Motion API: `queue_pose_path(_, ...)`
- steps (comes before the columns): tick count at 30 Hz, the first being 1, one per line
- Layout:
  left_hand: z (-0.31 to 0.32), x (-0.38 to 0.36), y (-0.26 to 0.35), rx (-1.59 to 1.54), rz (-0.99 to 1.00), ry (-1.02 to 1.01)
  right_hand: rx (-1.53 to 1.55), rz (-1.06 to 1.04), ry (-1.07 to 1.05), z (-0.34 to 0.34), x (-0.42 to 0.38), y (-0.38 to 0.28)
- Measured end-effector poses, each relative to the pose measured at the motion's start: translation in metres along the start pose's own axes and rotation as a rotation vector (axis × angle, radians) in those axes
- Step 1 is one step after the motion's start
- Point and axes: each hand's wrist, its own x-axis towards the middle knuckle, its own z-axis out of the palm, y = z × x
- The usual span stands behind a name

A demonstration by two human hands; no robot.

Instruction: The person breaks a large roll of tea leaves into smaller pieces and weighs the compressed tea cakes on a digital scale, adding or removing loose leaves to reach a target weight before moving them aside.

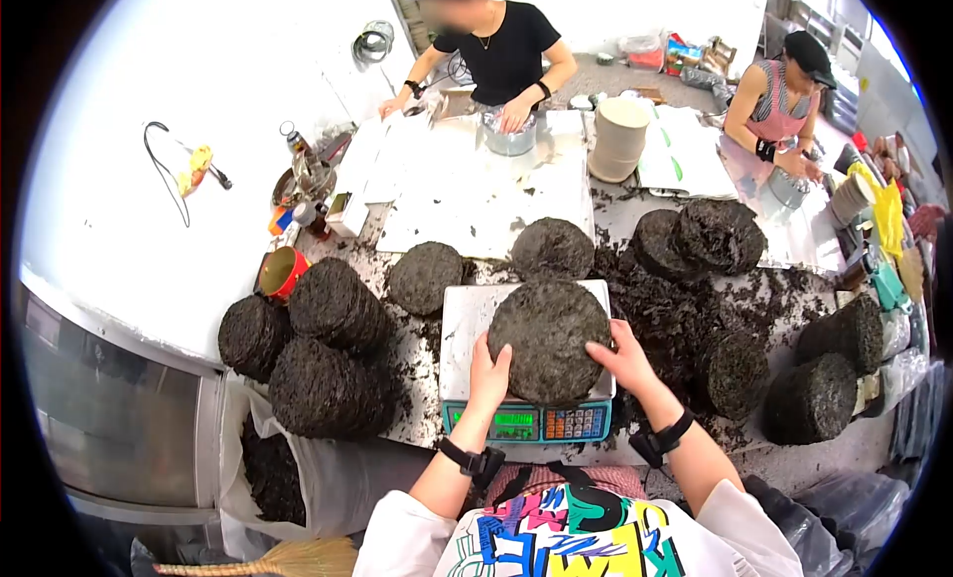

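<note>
My left hand [488, 370] and right hand [623, 356] both grip one dark pressed cake [549, 341] sitting on the scale [526, 418]. Stacks of cakes [318, 349] already stand on the table [794, 463], so I judge the weighing well underway, loose leaf remaining.

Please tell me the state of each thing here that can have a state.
Tea cake: lying flat on the scale, held at both edges.
Scale: switched on, display lit.
Left hand: on the cake's left edge.
Right hand: on its right edge.
Red cup: tipped on its side.
</note>
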Motion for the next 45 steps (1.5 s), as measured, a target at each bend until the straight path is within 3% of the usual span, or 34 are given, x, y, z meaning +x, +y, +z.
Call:
queue_pose_path(2,-0.006,-0.007,0.015,-0.169,-0.025,-0.088,0.12,0.096,0.04,0.01,-0.003,0.003)
queue_pose_path(5,-0.018,-0.016,0.029,-0.276,0.006,-0.145,0.767,0.385,0.113,0.01,0.0,-0.006)
queue_pose_path(8,-0.014,-0.017,0.034,-0.438,0.091,-0.111,0.981,0.415,0.123,0.012,0.002,0.003)
queue_pose_path(11,-0.002,-0.008,0.033,-0.728,-0.005,-0.143,1.053,0.535,0.171,0.011,0.007,0.008)
queue_pose_path(13,-0.002,-0.002,0.034,-1.028,-0.105,-0.107,1.154,0.48,0.068,0.004,0.013,-0.008)
queue_pose_path(16,-0.018,-0.004,0.048,-0.644,0.01,-0.089,1.319,0.607,0.09,0.001,0.018,-0.004)
queue_pose_path(17,-0.028,0.0,0.038,-0.643,0.007,0.032,1.382,0.67,0.11,0.002,0.017,0.0)
queue_pose_path(18,-0.045,0.001,0.035,-0.713,-0.039,0.119,1.368,0.593,0.13,0.0,0.014,0.001)
queue_pose_path(20,-0.089,0.002,0.023,-0.817,-0.031,0.332,1.003,0.403,0.208,-0.002,0.005,0.013)
queue_pose_path(21,-0.111,0.003,0.009,-0.876,-0.023,0.36,0.685,0.633,0.38,0.001,0.004,0.007)
queue_pose_path(22,-0.13,-0.003,0.019,-0.945,-0.067,0.371,0.696,0.471,0.124,-0.002,0.004,0.014)
queue_pose_path(24,-0.15,-0.007,0.023,-0.867,-0.075,0.387,-0.285,0.034,0.144,-0.002,0.007,0.013)
queue_pose_path(26,-0.149,-0.005,0.032,-0.898,-0.091,0.279,-0.212,-0.119,0.252,-0.002,0.02,-0.021)
queue_pose_path(27,-0.142,0.0,0.04,-0.899,-0.093,0.192,0.366,0.023,0.16,0.009,0.034,-0.009)
queue_pose_path(29,-0.116,0.012,0.065,-0.902,-0.106,0.023,1.072,0.346,-0.215,0.003,0.047,-0.075)
queue_pose_path(30,-0.1,0.018,0.081,-0.906,-0.113,-0.05,1.233,0.413,-0.404,0.006,0.055,-0.079)
queue_pose_path(31,-0.085,0.027,0.093,-0.88,-0.085,-0.089,1.207,0.382,-0.346,0.017,0.062,-0.096)
queue_pose_path(32,-0.072,0.032,0.103,-0.853,-0.058,-0.122,0.879,0.347,-0.1,0.02,0.065,-0.109)
queue_pose_path(34,-0.057,0.033,0.135,-0.774,0.065,-0.034,0.642,0.068,0.053,0.012,0.063,-0.142)
queue_pose_path(36,-0.035,0.029,0.151,-0.37,0.297,0.017,-0.046,-0.274,0.128,0.02,0.049,-0.175)
queue_pose_path(37,-0.015,0.032,0.133,-0.415,0.276,0.052,-0.295,-0.482,0.184,0.029,0.042,-0.177)
queue_pose_path(38,0.002,0.037,0.116,-0.461,0.261,0.086,-0.433,-0.497,0.216,0.029,0.035,-0.185)
queue_pose_path(40,-0.002,0.033,0.126,-0.584,0.186,-0.072,-0.167,-0.375,0.168,0.018,0.045,-0.165)
queue_pose_path(41,-0.007,0.036,0.117,-0.691,0.114,-0.169,-0.076,-0.192,0.16,-0.002,0.044,-0.157)
queue_pose_path(42,-0.015,0.038,0.11,-0.799,0.04,-0.258,0.162,0.027,0.096,-0.027,0.047,-0.139)
queue_pose_path(43,-0.027,0.031,0.117,-0.918,-0.087,-0.373,0.837,0.114,0.046,-0.045,0.043,-0.113)
queue_pose_path(45,-0.027,0.027,0.108,-0.936,-0.188,-0.408,1.011,0.22,0.151,-0.07,0.024,-0.067)
